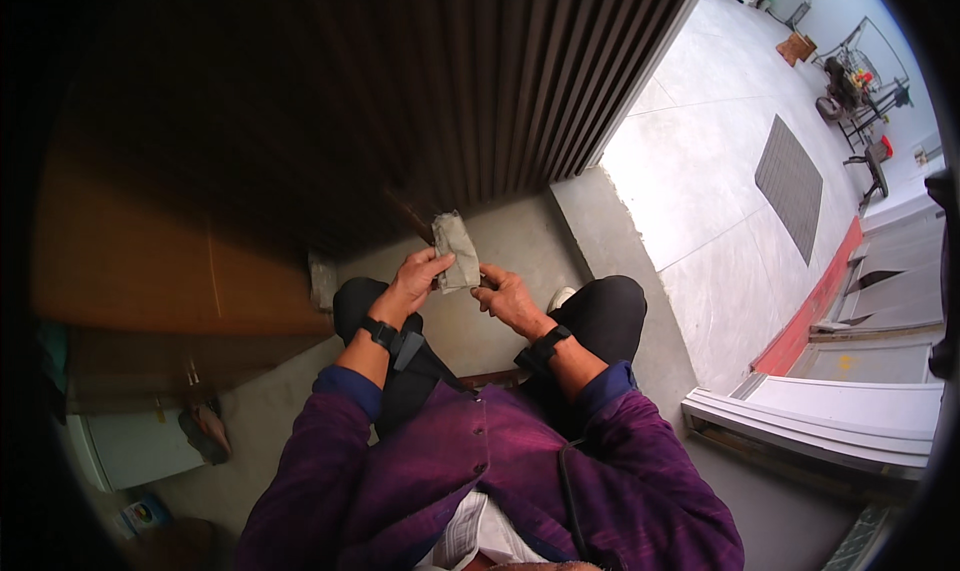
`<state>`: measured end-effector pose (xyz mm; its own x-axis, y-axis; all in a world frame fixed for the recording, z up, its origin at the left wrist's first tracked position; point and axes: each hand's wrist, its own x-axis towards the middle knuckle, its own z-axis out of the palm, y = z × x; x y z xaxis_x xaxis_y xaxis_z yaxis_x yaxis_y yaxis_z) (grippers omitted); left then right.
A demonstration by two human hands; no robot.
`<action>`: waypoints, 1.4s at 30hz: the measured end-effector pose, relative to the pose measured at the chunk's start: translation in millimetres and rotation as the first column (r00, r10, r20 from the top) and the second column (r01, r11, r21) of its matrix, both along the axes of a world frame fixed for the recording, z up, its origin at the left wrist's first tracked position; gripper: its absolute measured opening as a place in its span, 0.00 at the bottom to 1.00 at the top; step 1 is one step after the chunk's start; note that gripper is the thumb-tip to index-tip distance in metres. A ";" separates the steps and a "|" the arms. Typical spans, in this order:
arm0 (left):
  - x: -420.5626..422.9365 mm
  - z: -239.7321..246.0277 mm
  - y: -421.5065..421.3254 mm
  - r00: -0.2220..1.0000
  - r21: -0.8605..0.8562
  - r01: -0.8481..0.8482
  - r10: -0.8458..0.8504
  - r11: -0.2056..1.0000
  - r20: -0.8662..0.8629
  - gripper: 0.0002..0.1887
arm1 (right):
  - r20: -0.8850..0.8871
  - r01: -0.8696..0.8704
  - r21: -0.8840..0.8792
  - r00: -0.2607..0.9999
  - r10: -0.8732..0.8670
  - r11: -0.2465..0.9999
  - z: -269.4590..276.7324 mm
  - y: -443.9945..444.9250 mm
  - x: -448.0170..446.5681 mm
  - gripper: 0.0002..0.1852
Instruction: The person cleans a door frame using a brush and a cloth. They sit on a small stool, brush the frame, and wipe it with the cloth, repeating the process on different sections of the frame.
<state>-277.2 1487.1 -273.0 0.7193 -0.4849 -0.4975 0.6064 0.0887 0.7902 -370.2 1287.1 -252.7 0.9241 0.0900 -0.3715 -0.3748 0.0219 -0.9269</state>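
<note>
Between my hands, above the floor in front of my knees, is a folded pale grey-beige cloth (455, 250). My left hand (420, 277) grips its left side, with the thumb lying on top. At the lower right corner, my right hand (514, 301) pinches the edge between thumb and curled fingers. A thin brown stick-like piece (411, 218) shows just beyond the cloth's upper left. Whether it touches the cloth or my left hand is unclear. The underside of the cloth and several fingertips are hidden.
A dark slatted panel (517, 83) rises in front. Left stands a wooden cabinet (135, 256), with a shoe (204, 434) and a white box (142, 447) below. Right, past a concrete sill (622, 248), a grey mat (789, 188) lies on bright paving. A stool (874, 167) stands farther off.
</note>
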 end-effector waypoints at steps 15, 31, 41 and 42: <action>-21.2 -21.9 -12.2 0.934 0.460 0.075 -0.224 0.885 0.278 0.14 | -0.321 0.101 0.415 0.946 0.042 0.904 -9.1 -6.2 -5.0 0.20; -47.7 3.5 -8.4 0.930 0.273 0.136 -0.217 0.953 0.296 0.26 | -0.209 0.340 0.253 0.933 -0.292 0.906 -4.0 -21.3 10.0 0.07; -51.4 106.3 60.0 0.865 0.104 0.010 -0.061 0.995 0.497 0.36 | -0.134 0.452 0.326 0.891 -0.433 0.830 25.3 -69.5 19.2 0.07; -50.9 120.5 69.8 0.773 0.168 -0.076 -0.048 0.983 0.632 0.38 | -0.121 0.437 0.331 0.899 -0.422 0.836 30.6 -72.9 20.2 0.07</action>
